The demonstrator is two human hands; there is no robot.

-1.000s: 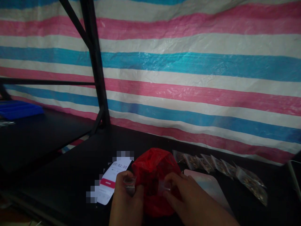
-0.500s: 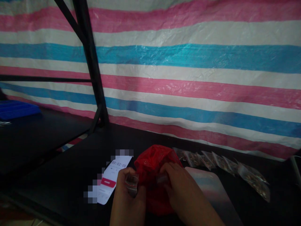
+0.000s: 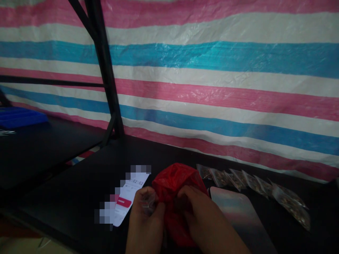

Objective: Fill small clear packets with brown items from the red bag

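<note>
low light, head view looking down at black bench (image 3: 79, 187).
- red plastic bag (image 3: 173, 180) sits crumpled at the near middle of the bench, between both hands and touching them.
- left hand (image 3: 147, 218): grip closed, thumb and fingers pinched on a small clear packet (image 3: 148, 204), held just left of the bag. contents of the packet too dim to tell.
- right hand (image 3: 202, 220): grip closed, fingers curled into the bag's crumpled front. whether anything else is pinched there, cannot tell.
- phone (image 3: 131, 195) lies flat just left of the left hand, screen lit with a timer and a red button.
- pale flat pouch (image 3: 238, 215) lies right of the bag, beside the right wrist.
- row of filled clear packets (image 3: 251, 185) overlaps along the bench's back right.
- striped tarp (image 3: 212, 70) hangs behind; black frame post (image 3: 106, 70) stands at left; blue tray (image 3: 18, 118) on a lower surface far left.
</note>
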